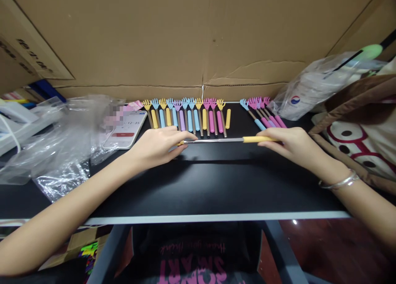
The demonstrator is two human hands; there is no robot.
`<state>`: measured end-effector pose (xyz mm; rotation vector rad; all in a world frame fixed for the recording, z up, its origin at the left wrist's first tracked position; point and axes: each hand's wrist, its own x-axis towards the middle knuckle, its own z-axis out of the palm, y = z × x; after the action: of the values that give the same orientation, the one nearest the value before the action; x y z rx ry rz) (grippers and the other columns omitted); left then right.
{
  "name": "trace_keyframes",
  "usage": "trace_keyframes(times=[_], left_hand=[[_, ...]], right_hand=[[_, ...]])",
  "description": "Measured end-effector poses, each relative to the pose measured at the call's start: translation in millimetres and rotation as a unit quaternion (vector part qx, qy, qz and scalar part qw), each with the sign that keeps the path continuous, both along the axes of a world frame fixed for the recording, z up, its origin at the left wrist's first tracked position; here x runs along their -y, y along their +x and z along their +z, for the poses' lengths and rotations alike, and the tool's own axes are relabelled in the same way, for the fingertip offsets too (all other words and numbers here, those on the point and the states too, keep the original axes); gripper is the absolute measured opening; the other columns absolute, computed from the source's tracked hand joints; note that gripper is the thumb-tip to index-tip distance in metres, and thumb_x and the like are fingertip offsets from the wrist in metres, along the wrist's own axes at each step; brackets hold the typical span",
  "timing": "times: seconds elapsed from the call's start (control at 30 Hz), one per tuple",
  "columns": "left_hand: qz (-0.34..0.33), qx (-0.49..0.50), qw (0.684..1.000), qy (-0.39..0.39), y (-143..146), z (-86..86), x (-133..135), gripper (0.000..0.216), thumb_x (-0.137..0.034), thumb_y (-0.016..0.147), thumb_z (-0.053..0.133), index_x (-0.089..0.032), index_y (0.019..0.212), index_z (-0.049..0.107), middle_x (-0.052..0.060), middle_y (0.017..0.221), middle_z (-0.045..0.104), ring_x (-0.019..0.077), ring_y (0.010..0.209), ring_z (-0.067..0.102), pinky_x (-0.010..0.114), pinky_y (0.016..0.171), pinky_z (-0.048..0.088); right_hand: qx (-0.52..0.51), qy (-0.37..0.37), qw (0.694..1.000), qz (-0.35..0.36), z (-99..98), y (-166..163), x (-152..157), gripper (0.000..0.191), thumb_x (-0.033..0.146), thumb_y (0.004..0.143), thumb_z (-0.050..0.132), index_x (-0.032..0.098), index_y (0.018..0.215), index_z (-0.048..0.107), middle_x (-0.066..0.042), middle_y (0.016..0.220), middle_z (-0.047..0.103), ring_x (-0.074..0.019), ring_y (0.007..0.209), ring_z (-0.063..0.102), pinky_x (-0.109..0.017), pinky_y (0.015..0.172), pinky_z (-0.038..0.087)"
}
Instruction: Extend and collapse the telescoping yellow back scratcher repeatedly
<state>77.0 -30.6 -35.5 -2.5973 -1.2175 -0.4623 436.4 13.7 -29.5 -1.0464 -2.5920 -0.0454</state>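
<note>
Room lay open on the near half of the black table, bare from its pale front edge up to the hands; below that edge showed a dark garment with pink lettering and a reddish floor.

Both forearms reached in from the near corners. The left hand lay flat, fingers pressed together over the head end of an extended back scratcher, hiding its claw. The right hand, a silver bangle at its wrist, pinched the yellow grip between thumb and fingers. The scratcher lay across the table's middle, a thin metal rod running level between the two hands.

Just beyond it stood a tidy row of collapsed scratchers with yellow, blue, purple and pink handles and small hand-shaped claws, and a smaller bunch lay slanted to the right, apart from the row. A phone lay left of the row beside crumpled clear plastic. A clear bag and a brown cushion crowded the right edge. Cardboard closed off the back.
</note>
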Motion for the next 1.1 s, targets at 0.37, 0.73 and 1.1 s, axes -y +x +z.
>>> trace_keyframes(times=[0.37, 0.73, 1.1], left_hand=[[0.043, -0.029, 0.999, 0.005, -13, -1.3, -7, 0.036, -0.046, 0.095, 0.038, -0.021, 0.086, 0.062, 0.0, 0.083, 0.068, 0.0126, 0.065, 0.058, 0.023, 0.051, 0.027], [-0.022, 0.019, 1.0, 0.006, -4, -4.7, -6, 0.031, -0.036, 0.096, 0.039, -0.018, 0.086, 0.061, 0.0, 0.079, 0.068, 0.0102, 0.062, 0.058, 0.021, 0.053, 0.033], [-0.043, 0.019, 0.999, -0.024, 10, -7.1, 3, 0.028, -0.037, 0.095, 0.041, -0.018, 0.089, 0.061, 0.0, 0.08, 0.069, 0.0103, 0.062, 0.061, 0.02, 0.051, 0.033]], right_hand=[[-0.022, 0.057, 0.998, 0.023, -1.6, 0, -4, 0.03, 0.042, 0.091, 0.049, 0.018, 0.09, 0.066, -0.002, 0.068, 0.065, -0.0115, 0.052, 0.054, -0.025, 0.051, 0.037], [-0.015, 0.025, 0.999, 0.025, -2.8, -10, 1, 0.027, 0.044, 0.091, 0.048, 0.021, 0.091, 0.063, -0.001, 0.069, 0.064, -0.0132, 0.055, 0.055, -0.027, 0.054, 0.037], [-0.005, 0.023, 0.998, 0.055, -4.7, -24, 11, 0.03, 0.043, 0.092, 0.046, 0.018, 0.088, 0.063, -0.001, 0.067, 0.063, -0.0099, 0.052, 0.052, -0.021, 0.052, 0.035]])
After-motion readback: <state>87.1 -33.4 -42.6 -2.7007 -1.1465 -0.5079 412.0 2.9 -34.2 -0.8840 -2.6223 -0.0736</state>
